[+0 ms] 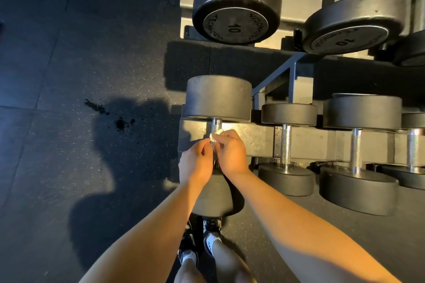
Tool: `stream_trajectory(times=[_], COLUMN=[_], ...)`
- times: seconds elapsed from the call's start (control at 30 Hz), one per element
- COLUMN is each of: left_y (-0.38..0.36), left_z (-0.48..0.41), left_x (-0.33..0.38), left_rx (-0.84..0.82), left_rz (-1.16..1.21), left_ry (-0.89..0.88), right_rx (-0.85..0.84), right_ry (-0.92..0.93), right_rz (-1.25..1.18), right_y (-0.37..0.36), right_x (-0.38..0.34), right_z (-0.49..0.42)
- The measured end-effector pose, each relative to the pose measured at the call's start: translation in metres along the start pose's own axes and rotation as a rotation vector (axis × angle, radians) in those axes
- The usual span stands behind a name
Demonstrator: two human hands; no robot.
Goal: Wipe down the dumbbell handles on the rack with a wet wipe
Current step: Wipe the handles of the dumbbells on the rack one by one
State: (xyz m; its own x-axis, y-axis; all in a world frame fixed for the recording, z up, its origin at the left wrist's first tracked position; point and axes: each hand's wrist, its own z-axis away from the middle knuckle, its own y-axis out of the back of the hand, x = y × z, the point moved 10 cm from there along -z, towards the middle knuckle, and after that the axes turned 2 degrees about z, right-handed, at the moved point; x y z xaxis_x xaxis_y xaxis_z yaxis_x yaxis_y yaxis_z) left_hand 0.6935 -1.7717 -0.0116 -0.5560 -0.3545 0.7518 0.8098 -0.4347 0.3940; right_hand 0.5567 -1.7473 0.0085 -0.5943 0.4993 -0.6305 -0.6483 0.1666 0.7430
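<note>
Rubber floor (69, 76): black splotches (119, 123) at 9 o'clock from the grips.

Left grip (195, 161): fingers curled, pinching the lower edge of the wet wipe (215, 136).

Wipe: white, bunched, lying against the leftmost dumbbell handle (216, 124) on the lower tier of the rack (259, 142), just below the far head.

Right grip (230, 154): thumb and fingers pinch the wipe from 3 o'clock. The two grips are nearly touching.

At 3 o'clock, same tier: neighbouring dumbbell (285, 145) with a knurled steel handle, others beyond it.

At 12 o'clock, upper tier: dumbbell marked 10 (235, 27).
</note>
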Motion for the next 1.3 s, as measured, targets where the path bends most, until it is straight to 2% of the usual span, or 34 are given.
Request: stream_trajectory(times=[0.2, 0.3, 0.4, 0.5, 0.63, 0.8, 0.87, 1.03, 1.17, 1.3], left_y=[0.001, 0.000, 0.002, 0.001, 0.001, 0.000, 0.000, -0.001, 0.001, -0.002], left_z=[-0.001, 0.000, 0.001, 0.003, 0.003, 0.002, 0.003, 0.002, 0.005, 0.003], left_x=[-0.001, 0.002, 0.007, 0.008, 0.009, 0.009, 0.008, 0.009, 0.012, 0.010], left_rx=[0.010, 0.014, 0.018, -0.005, 0.019, 0.017, 0.011, -0.003, 0.003, -0.002], left_rz=[-0.021, -0.067, -0.101, -0.111, -0.157, -0.193, -0.184, -0.151, -0.168, -0.165], left_ry=[-0.037, -0.089, -0.104, -0.112, -0.124, -0.136, -0.137, -0.118, -0.124, -0.127], right_rx=[0.077, -0.010, -0.068, 0.029, 0.093, -0.053, -0.069, 0.036, -0.046, -0.108], right_ry=[-0.094, -0.226, -0.256, -0.275, -0.309, -0.285, -0.307, -0.372, -0.331, -0.380], right_rz=[-0.237, -0.312, -0.307, -0.380, -0.359, -0.213, -0.241, -0.388, -0.261, -0.236], right_y=[0.016, 0.000, -0.001, 0.011, 0.008, -0.001, 0.002, 0.009, 0.000, 0.002], right_x=[0.004, 0.026, 0.032, 0.018, 0.014, 0.022, 0.022, 0.011, 0.020, 0.033], right_z=[-0.017, 0.003, 0.003, -0.009, -0.003, 0.012, 0.009, -0.009, 0.014, 0.015])
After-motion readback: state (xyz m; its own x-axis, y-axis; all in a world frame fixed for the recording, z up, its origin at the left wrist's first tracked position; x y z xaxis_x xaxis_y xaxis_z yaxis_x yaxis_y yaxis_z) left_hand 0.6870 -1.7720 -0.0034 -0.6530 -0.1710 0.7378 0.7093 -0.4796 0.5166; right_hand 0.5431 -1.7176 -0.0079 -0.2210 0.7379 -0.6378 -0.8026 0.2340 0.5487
